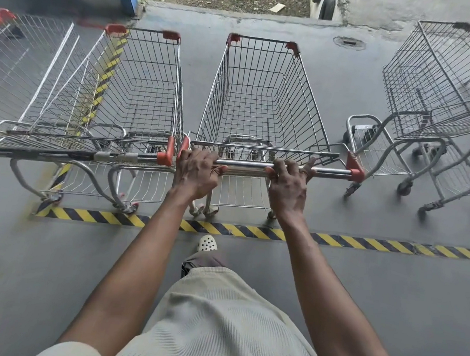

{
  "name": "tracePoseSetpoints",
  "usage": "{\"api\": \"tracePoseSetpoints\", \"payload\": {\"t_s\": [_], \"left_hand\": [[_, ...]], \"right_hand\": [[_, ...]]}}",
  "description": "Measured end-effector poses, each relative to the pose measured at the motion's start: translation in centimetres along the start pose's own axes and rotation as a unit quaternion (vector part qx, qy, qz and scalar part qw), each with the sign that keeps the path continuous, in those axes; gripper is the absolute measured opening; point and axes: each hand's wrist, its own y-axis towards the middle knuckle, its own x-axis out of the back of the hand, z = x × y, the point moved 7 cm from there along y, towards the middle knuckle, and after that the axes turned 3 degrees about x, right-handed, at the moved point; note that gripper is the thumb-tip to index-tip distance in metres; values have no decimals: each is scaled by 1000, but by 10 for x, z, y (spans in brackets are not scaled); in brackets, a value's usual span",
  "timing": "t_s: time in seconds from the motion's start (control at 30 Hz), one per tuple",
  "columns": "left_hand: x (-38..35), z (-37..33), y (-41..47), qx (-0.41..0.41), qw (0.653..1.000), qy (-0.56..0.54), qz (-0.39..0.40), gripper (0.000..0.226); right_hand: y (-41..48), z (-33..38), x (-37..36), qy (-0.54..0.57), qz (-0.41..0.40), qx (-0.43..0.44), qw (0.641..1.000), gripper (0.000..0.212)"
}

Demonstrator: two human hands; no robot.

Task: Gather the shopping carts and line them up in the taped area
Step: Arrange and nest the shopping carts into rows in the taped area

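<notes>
Cart [267, 93] stands just inside the tape [367, 243], beside a second cart [138, 88]. Left hand [196, 172] grips its handle [247, 164]; right hand [288, 184] lies over it, grip unclear. Corner guards [169, 152] nearly touch: any leftward drift could snag them, pinching the left fingers [201, 154].

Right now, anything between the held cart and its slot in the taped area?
Nothing visible ahead. The left hand and right hand grip the held cart, wheels past the tape line. The neighbouring cart sits close on its left, handle ends nearly touching; loose carts stand apart on the right.
</notes>
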Motion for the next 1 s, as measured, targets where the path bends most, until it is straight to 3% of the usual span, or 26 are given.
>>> {"api": "tracePoseSetpoints", "payload": {"t_s": [0.9, 1.0], "left_hand": [[4, 12, -4, -16, 999, -26, -30, 36], [14, 9, -21, -16, 987, -90, -135, 24]], "right_hand": [[-2, 12, -7, 16, -18, 20, 1000, 33], [-1, 11, -8, 14, -17, 22, 1000, 31]]}}
